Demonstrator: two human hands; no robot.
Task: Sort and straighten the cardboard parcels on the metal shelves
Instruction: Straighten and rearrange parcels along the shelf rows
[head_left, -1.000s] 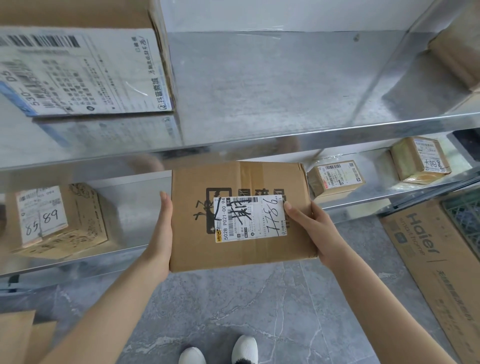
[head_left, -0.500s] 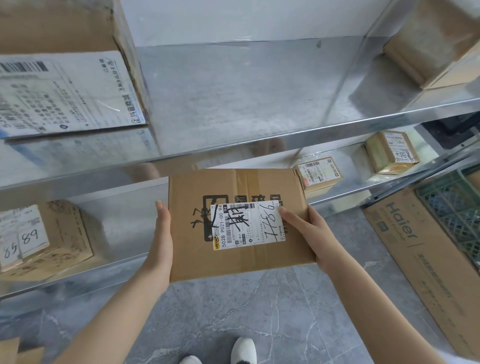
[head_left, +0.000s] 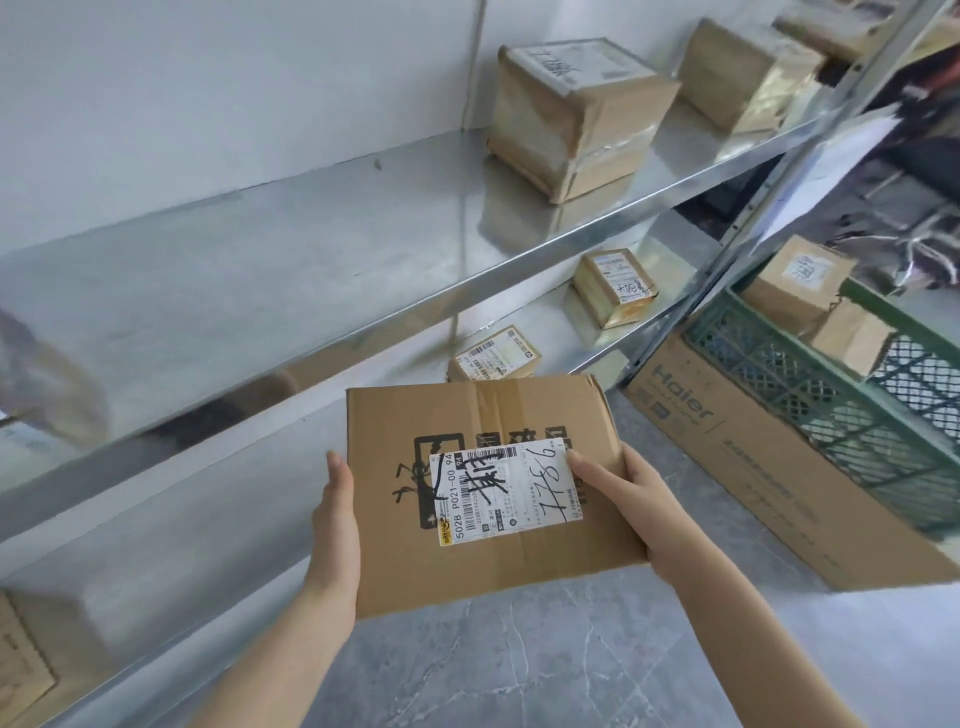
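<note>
Flat brown cardboard parcel (head_left: 493, 493) with white barcode label held in mid-air at 6 o'clock, just in front of lower metal shelf (head_left: 208, 509), above grey marble floor (head_left: 519, 670). Left hand (head_left: 337, 519) flat against its 9 o'clock edge, visible digit straight, other fingers hidden underneath. Right hand (head_left: 623, 509) gripping 3 o'clock edge: thumb on top touching the label, fingers under. Taped cube-shaped cardboard parcel (head_left: 576, 114) on upper metal shelf (head_left: 260, 270) at 1 o'clock. Two small labelled parcels (head_left: 615, 288) on lower shelf, 12 to 1 o'clock. Green plastic crate (head_left: 831, 415) with parcels inside, atop long Haier carton (head_left: 753, 467), 3 o'clock.
</note>
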